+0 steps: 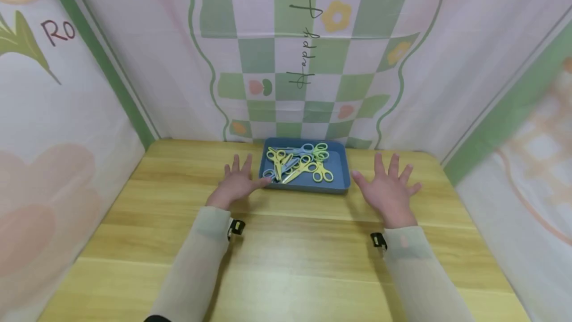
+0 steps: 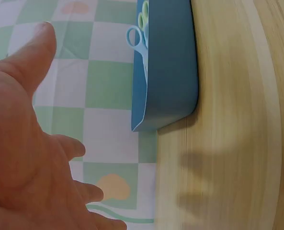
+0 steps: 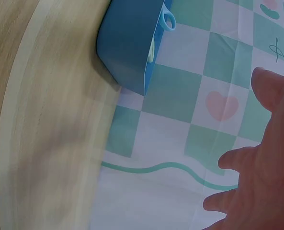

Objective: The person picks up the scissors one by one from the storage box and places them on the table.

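A shallow blue tray (image 1: 335, 183) stands at the back of the table, holding a loose pile of scissors with yellow, blue and green handles. Yellow scissors (image 1: 322, 173) lie toward its right side, and blue-handled scissors (image 2: 136, 39) poke above the rim in the left wrist view. My left hand (image 1: 236, 183) hovers just left of the tray, fingers spread, its thumb overlapping the tray's corner in the head view. On the other side, my right hand (image 1: 388, 190) is held with fingers spread and thumb toward the tray. Neither hand holds anything.
The wooden table (image 1: 286, 252) stretches from the tray toward me. Behind it hangs a green-and-white checked cloth (image 1: 290, 53), close to the tray's back. Printed cloth walls (image 1: 89, 128) rise along the left and right sides.
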Action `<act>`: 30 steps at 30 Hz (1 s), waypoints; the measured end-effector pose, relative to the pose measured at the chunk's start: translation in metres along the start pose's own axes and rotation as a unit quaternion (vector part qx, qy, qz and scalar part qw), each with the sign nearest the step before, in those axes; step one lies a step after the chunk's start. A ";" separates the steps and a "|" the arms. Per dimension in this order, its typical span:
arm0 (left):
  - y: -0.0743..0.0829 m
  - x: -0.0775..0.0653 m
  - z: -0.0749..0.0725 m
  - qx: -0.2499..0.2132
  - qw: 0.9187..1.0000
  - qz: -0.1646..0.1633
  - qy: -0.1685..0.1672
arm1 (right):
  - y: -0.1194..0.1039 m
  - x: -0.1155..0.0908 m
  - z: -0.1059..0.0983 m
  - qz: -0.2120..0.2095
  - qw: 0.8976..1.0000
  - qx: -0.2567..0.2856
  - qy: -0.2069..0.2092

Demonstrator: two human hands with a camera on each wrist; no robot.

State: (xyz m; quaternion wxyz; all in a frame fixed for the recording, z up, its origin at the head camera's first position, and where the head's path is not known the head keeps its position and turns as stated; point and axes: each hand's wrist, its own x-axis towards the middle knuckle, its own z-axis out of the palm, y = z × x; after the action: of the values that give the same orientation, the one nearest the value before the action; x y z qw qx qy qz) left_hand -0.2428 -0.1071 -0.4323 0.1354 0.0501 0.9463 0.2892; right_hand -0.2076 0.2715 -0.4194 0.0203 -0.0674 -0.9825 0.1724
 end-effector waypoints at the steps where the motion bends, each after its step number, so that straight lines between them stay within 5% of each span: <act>1: 0.000 0.001 0.000 -0.011 1.000 0.006 -0.007 | 0.000 0.000 0.000 0.000 1.000 0.001 0.000; 11: -0.004 0.018 -0.002 -0.046 0.997 0.050 -0.031 | 0.002 0.002 0.001 0.000 1.000 -0.002 0.001; 30: -0.010 0.037 0.001 -0.067 0.996 0.024 -0.053 | -0.007 0.002 -0.003 -0.001 1.000 0.003 -0.008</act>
State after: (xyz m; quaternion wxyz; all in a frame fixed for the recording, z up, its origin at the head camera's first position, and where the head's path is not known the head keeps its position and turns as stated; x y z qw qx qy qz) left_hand -0.2780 -0.1088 -0.4468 0.1814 0.0784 0.9150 0.3518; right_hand -0.2106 0.2665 -0.4138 0.0127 -0.0652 -0.9822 0.1759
